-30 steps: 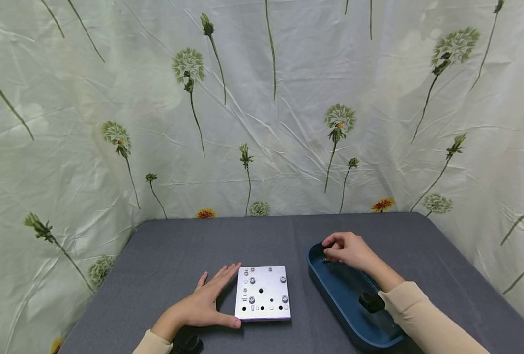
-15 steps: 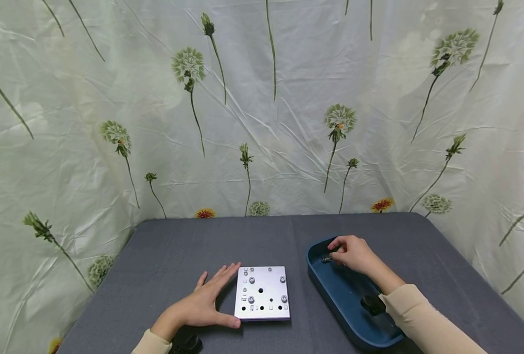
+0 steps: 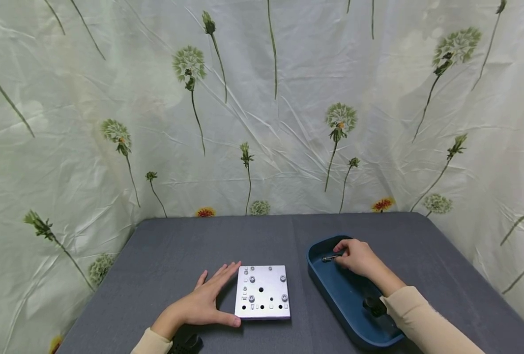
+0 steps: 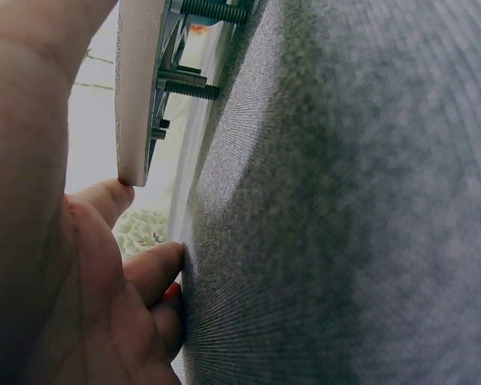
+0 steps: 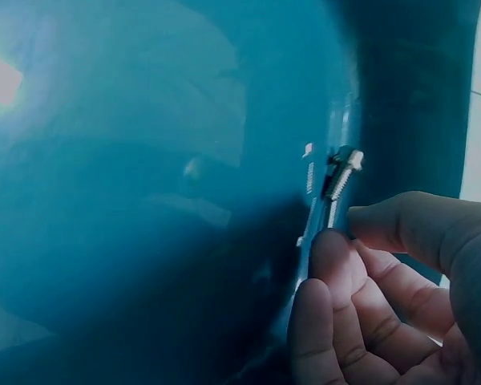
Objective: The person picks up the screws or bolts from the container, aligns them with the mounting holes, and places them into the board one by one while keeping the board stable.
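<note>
A silver metal plate (image 3: pixel 264 290) with holes and several socket-head screws lies left of the tray. My left hand (image 3: pixel 200 304) is spread along its left side, fingers straight, thumb at the near corner and index fingertip at the far one. In the left wrist view, threaded shanks (image 4: pixel 194 87) stick out under the plate (image 4: pixel 136 88), and a fingertip touches its corner. Inside the blue tray's far end, my right hand (image 3: pixel 355 255) pinches a small metal screw (image 3: pixel 331 257) between thumb and fingertips. The right wrist view shows the screw's head and thread (image 5: pixel 342 178); its other end is hidden by the fingers.
The oblong blue tray (image 3: pixel 333 302) has raised walls and stands on the grey cloth-covered table (image 3: pixel 226 241). Behind the table hangs a pale curtain (image 3: pixel 288 123) printed with flowers. A dark camera (image 3: pixel 374 306) on the right wrist hangs over the tray.
My right hand has drawn slightly right and nearer within the tray, and more of the screw shows beyond its fingertips. The left hand and the plate have stayed put.
</note>
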Action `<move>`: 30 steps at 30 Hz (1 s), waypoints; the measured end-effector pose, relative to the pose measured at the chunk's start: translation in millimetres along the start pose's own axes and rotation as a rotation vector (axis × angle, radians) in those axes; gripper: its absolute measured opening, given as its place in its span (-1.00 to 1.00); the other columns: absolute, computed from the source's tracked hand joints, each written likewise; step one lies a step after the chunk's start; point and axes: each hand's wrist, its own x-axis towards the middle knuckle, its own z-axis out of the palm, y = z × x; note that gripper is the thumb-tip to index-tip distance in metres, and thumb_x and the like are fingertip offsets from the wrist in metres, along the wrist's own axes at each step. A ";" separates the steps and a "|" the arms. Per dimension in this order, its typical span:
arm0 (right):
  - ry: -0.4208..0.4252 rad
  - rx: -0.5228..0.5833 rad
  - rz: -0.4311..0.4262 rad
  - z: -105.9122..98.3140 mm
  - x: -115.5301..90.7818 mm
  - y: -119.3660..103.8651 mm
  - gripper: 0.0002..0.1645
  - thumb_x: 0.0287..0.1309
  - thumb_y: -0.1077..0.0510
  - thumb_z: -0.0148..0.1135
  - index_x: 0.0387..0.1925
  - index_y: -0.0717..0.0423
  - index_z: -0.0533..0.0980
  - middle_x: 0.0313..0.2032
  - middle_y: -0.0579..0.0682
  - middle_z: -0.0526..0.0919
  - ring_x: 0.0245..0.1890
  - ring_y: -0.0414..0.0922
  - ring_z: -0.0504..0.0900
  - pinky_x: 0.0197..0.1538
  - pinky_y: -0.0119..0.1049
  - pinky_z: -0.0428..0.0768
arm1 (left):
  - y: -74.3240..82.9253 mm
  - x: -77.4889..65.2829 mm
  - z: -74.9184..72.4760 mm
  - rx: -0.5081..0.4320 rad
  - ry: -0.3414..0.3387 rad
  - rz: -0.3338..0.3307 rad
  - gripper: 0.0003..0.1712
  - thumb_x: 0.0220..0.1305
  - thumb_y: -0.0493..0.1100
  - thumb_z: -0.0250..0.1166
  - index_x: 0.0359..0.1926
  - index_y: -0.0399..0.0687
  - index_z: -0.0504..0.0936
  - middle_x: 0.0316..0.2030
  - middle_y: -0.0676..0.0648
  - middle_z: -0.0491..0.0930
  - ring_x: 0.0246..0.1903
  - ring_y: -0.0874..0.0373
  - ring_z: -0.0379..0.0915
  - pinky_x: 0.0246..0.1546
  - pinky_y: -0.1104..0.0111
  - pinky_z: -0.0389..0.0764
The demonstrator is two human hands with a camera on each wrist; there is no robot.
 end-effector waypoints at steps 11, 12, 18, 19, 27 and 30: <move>0.005 -0.024 0.017 3.1 -0.4 0.8 -0.76 0.33 0.26 0.39 -0.04 0.31 0.67 -0.54 -0.04 0.66 -0.56 -0.17 0.60 -0.42 -0.24 0.59 | -3.8 3.1 0.7 0.008 -0.002 0.007 0.46 0.02 0.39 0.64 0.76 0.21 -0.01 0.75 -0.05 -0.05 0.74 -0.25 -0.21 0.47 -0.58 -0.44; 0.004 -0.026 0.017 3.2 -0.3 0.5 -0.77 0.32 0.26 0.39 -0.05 0.31 0.67 -0.55 -0.04 0.66 -0.57 -0.17 0.59 -0.42 -0.24 0.59 | -4.0 3.0 0.8 0.009 -0.002 0.006 0.46 0.02 0.40 0.64 0.76 0.21 -0.01 0.75 -0.05 -0.05 0.74 -0.25 -0.20 0.47 -0.58 -0.44; -0.001 -0.036 0.023 4.0 -0.5 -0.3 -0.84 0.31 0.26 0.40 -0.13 0.28 0.68 -0.57 -0.05 0.64 -0.59 -0.18 0.56 -0.43 -0.25 0.57 | -3.2 1.5 0.5 0.002 -0.002 -0.005 0.46 0.01 0.41 0.64 0.76 0.21 -0.01 0.75 -0.05 -0.05 0.74 -0.24 -0.21 0.47 -0.59 -0.44; 0.000 -0.039 0.026 4.0 -0.7 -0.5 -0.85 0.31 0.26 0.41 -0.15 0.27 0.68 -0.58 -0.05 0.64 -0.59 -0.18 0.56 -0.43 -0.26 0.56 | -2.7 1.3 0.3 0.001 -0.002 -0.006 0.46 0.01 0.40 0.64 0.76 0.21 0.00 0.75 -0.06 -0.04 0.74 -0.24 -0.21 0.46 -0.59 -0.44; 0.003 -0.063 0.046 4.2 -3.2 -1.8 -0.93 0.28 0.28 0.42 -0.31 0.20 0.65 -0.61 -0.04 0.61 -0.60 -0.18 0.53 -0.43 -0.29 0.49 | -1.2 0.5 -0.3 0.002 -0.001 0.001 0.46 0.01 0.39 0.65 0.76 0.18 0.00 0.75 -0.07 -0.04 0.74 -0.26 -0.21 0.46 -0.59 -0.44; 0.009 -0.072 0.050 5.1 -4.2 -1.8 -0.91 0.27 0.30 0.43 -0.35 0.19 0.64 -0.60 -0.04 0.61 -0.59 -0.18 0.53 -0.42 -0.29 0.49 | -1.1 -0.1 -0.6 0.003 0.000 0.004 0.46 0.01 0.38 0.65 0.76 0.18 0.00 0.75 -0.08 -0.04 0.74 -0.27 -0.21 0.46 -0.59 -0.44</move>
